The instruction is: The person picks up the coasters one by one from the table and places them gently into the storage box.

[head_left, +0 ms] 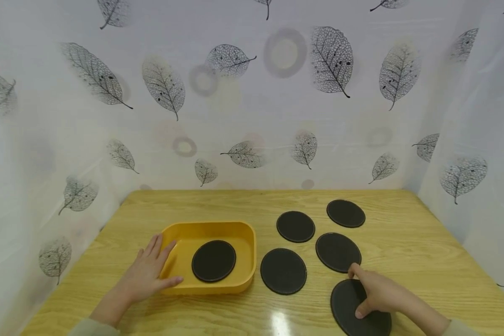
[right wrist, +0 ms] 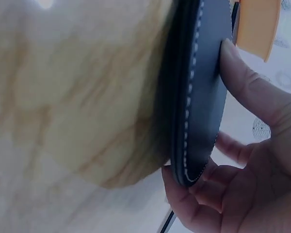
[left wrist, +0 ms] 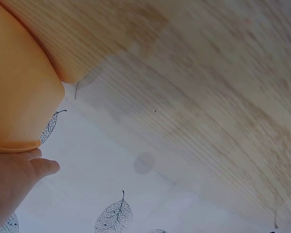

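My left hand (head_left: 144, 275) rests on the left end of a yellow plastic tray (head_left: 210, 228), fingers nearly straight over the rim and thumb out over the front corner. In the left wrist view its fingertips (left wrist: 46, 167) show at the rim. A round black coaster (head_left: 213, 261) lies in the tray. At the front right, my right hand (head_left: 375, 291) pinches another black coaster (head_left: 343, 305). The right wrist view shows this coaster (right wrist: 208, 87) with white edge stitching, the thumb (right wrist: 242, 73) on its face and fingers at its edge.
Several more black coasters lie on the wooden table (head_left: 403, 242) between the tray and my right hand, such as the one beside the tray (head_left: 283, 271) and the one farthest back (head_left: 346, 213). A white curtain with leaf prints (head_left: 252, 116) surrounds the table's back and sides.
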{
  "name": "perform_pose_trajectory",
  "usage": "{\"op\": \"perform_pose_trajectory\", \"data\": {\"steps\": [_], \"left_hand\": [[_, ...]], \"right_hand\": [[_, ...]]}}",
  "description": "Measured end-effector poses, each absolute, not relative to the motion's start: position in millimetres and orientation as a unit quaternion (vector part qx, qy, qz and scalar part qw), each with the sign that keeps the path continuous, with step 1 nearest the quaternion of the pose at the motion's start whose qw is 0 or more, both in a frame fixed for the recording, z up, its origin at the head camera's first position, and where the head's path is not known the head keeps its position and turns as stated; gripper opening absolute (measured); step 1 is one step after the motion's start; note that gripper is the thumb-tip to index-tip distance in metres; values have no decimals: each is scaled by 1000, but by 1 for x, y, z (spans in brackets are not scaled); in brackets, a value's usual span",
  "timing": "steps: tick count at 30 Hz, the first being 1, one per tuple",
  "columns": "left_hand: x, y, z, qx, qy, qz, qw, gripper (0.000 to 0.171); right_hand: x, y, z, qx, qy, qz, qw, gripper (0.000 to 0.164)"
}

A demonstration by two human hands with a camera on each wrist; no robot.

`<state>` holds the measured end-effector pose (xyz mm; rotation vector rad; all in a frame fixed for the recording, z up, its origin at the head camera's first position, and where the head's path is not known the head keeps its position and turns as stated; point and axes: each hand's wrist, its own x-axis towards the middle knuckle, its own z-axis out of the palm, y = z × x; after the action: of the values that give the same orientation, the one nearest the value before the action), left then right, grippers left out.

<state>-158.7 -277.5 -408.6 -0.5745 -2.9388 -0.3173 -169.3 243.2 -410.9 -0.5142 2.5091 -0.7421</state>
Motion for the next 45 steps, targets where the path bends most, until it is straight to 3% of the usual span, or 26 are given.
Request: {"op": "perform_pose_trajectory", "data": {"steps": [9,29,38,45], "left_hand": [[-160,-277,-410,-192,-974,-102,64,82],[-158,-275,-407,-184,-975,-116,46,81],[-158,-276,-406,-182,-975,-116,46,81],[-158,-276,-405,-180,-976,-116,44,81]], "right_hand": [[-179,260,-403,-250,870,-338,256,53],[-185,285,-401,-265,728,-536,335,48],[-189,284,-390,-222,665,-651,289,48],[-190,273,-391,-169,627,-729,219,47]]}}
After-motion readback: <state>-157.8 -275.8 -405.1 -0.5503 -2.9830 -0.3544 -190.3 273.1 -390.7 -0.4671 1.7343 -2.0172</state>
